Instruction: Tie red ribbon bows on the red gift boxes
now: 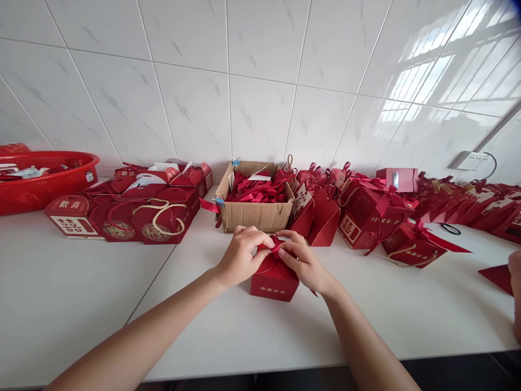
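Note:
A small red gift box with gold characters on its front stands upright on the white table before me. On its top lies a red satin ribbon. My left hand pinches the ribbon from the left, thumb and fingertips closed on it. From the right, my right hand grips the same ribbon, its fingers bent over the box top. A ribbon end shows below the right wrist. The fingertips partly hide the knot or loop, so its shape is unclear.
Behind the box is a cardboard carton of red ribbons. Red boxes with rope handles and a red plastic basket are left. Further gift boxes line the right side. Another person's hand is at the right edge.

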{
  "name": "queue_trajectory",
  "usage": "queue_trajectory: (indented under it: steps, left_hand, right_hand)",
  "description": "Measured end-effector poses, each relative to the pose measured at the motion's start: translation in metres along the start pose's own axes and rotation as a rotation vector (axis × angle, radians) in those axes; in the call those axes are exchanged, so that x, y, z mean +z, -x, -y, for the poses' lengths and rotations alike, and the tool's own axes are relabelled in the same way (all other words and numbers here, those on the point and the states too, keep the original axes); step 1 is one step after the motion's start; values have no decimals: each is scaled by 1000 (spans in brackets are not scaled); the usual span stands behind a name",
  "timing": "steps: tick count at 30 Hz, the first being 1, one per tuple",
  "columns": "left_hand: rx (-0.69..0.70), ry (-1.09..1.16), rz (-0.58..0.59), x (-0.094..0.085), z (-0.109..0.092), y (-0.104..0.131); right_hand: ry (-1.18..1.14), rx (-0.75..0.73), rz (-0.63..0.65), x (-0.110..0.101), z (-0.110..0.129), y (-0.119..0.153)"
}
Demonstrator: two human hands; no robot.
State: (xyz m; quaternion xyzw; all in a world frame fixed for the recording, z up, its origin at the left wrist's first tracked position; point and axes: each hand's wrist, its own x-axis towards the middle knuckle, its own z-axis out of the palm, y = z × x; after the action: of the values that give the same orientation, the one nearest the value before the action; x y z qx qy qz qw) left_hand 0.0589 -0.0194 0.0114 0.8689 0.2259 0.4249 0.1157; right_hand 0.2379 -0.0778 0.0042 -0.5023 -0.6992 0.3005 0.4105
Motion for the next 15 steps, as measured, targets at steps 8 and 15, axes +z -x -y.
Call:
queue_trajectory:
  steps: [8,15]
  left_hand:
    - [-200,128,-11,-4,2,-3]
    - [-321,223,152,-18,-4,2]
  right_hand:
    - [-295,1,80,2,5,-4]
    - [-264,26,41,8,9,-2]
